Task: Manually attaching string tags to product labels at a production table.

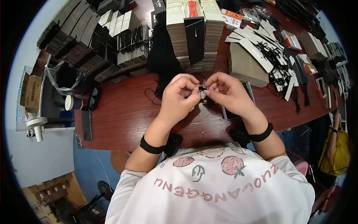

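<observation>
Black cord (202, 89) shows as a short dark piece above the desk (112, 119), pinched between the closed fingers of the left hand (178, 98) and the right hand (230, 94), which hide the rest. Under the right hand, partly covered by it, lies a white box (250, 90). Just beyond sits a grey card stack (244, 65), with loose white tags (255, 52) overlapping it. Farther off, tall card stacks (176, 37) rise straight ahead, a dark panel (194, 43) standing against them; black strings (162, 52) bunch alongside, leftward.
</observation>
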